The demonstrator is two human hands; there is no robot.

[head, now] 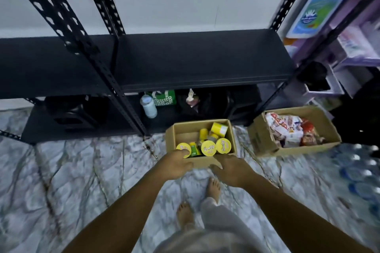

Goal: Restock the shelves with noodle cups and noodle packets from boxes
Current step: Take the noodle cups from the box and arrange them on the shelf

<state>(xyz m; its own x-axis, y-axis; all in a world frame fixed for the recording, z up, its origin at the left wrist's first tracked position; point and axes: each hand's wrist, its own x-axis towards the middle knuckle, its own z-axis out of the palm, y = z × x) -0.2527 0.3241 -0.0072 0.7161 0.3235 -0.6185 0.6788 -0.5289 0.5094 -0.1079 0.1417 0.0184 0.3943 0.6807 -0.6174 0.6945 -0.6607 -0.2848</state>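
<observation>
An open cardboard box (205, 164) on the marble floor holds several yellow noodle cups (223, 145), some upright and some tipped over. My left hand (174, 165) reaches over the box's near left corner, with its fingertips on the lid of the leftmost cup (182, 147) and its thumb on the box front. My right hand (231, 168) hovers at the near right edge with fingers spread and nothing in it. A second open box (262, 136) to the right holds red and white noodle packets (285, 129). The black metal shelf (195, 57) above the boxes is bare.
Under the bare shelf, the bottom level holds a white bottle (148, 106), a green bag (165, 98) and dark items. Purple shelving with packaged goods (353, 47) stands at the right. Wrapped water bottles (362, 172) lie on the floor at the right. My bare feet (213, 188) are behind the cup box.
</observation>
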